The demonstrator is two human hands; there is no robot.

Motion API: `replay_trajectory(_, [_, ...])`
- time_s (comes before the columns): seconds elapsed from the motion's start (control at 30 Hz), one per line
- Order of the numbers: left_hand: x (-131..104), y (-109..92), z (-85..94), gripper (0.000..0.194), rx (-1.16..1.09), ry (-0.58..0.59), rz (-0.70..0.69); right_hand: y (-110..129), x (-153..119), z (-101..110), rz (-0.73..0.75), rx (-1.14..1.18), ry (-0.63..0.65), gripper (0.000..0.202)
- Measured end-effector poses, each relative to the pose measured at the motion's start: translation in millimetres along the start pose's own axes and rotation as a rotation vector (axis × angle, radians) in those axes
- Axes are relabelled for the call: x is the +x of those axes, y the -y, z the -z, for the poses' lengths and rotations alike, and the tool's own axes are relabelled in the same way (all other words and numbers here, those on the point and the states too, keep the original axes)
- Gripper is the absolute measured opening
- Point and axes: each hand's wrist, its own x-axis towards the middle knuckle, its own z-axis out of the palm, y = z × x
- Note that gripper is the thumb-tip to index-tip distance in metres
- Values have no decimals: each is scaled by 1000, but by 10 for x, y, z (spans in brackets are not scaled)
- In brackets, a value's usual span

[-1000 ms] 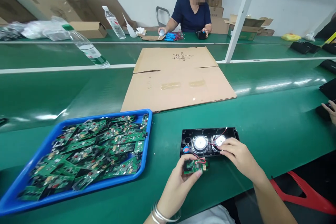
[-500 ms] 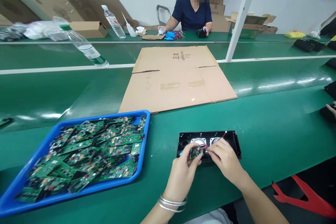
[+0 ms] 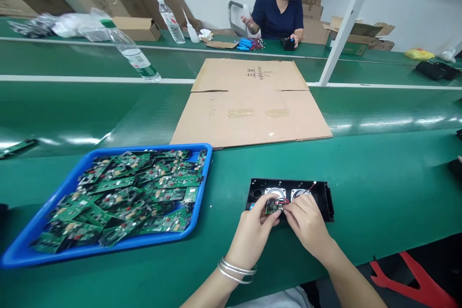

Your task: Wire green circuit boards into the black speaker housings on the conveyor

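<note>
A black speaker housing (image 3: 323, 197) with two round silver speakers lies on the green bench in front of me. My left hand (image 3: 252, 231) pinches a small green circuit board (image 3: 273, 206) with red wires over the housing's front edge. My right hand (image 3: 306, 221) meets it from the right, fingertips on the board and its wires. A silver bangle sits on my left wrist. To the left, a blue tray (image 3: 54, 202) holds several loose green circuit boards.
A flattened cardboard sheet (image 3: 249, 103) lies on the belt beyond the housing. A tilted water bottle (image 3: 132, 53) stands at the back left. A person in a dark shirt (image 3: 279, 12) sits across the line. A red stool (image 3: 415, 276) is at lower right.
My left hand has lifted the circuit board from the bench edge up onto the housing. My right hand has slid left off the right speaker to join it at the board.
</note>
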Motion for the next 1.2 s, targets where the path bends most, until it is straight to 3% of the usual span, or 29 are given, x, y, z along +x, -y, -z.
replay_trajectory(0.13, [23, 1, 13, 29, -60, 32, 28, -2, 8, 10, 45, -1, -26, 15])
replay_trajectory(0.27, [11, -3, 34, 25, -35, 64, -32, 1, 16, 0, 43, -37, -26, 20])
replay_trajectory(0.5, [7, -31, 81, 22, 141, 121, -164, -13, 14, -50, -82, 63, -28, 22])
replay_trajectory(0.97, [0, -69, 93, 29, 194, 144, -258, -24, 36, -45, -266, 195, 18, 15])
replay_trajectory(1.2, [13, -38, 114, 29, 210, 176, -267, -59, 75, 42, -210, 238, 202, 18])
